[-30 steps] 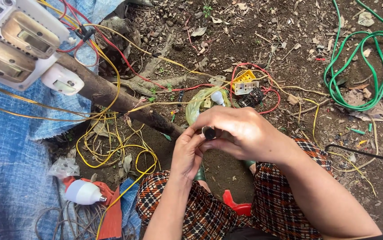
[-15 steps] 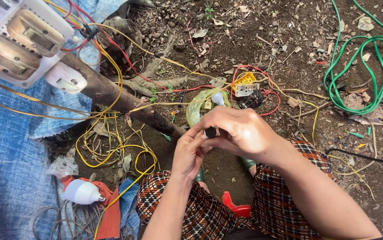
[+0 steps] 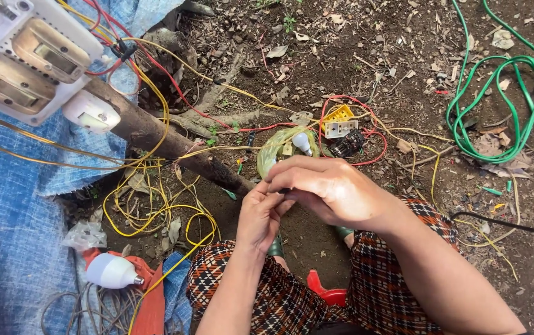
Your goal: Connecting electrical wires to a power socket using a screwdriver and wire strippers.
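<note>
The blue cloth (image 3: 6, 248) covers the ground at my left, and on it stands the white switch board (image 3: 25, 56) with its red and yellow wires. The brown log (image 3: 161, 139) runs from the board down toward my knees, and the green cable (image 3: 496, 105) lies coiled on the soil, well apart at my right.

Compared with a second ago almost nothing is different — my two hands are in the same place above my lap, only the fingers have turned a little. So I judge the work on this small piece is in the middle, not finished.

My right hand (image 3: 335, 189) is closed from above on a small dark thing (image 3: 284, 190), my left hand (image 3: 259, 214) pinches it from below; what it is I cannot tell, the fingers hide it. Just behind them lie a small bulb (image 3: 302, 142) and a yellow connector (image 3: 339, 114).
</note>
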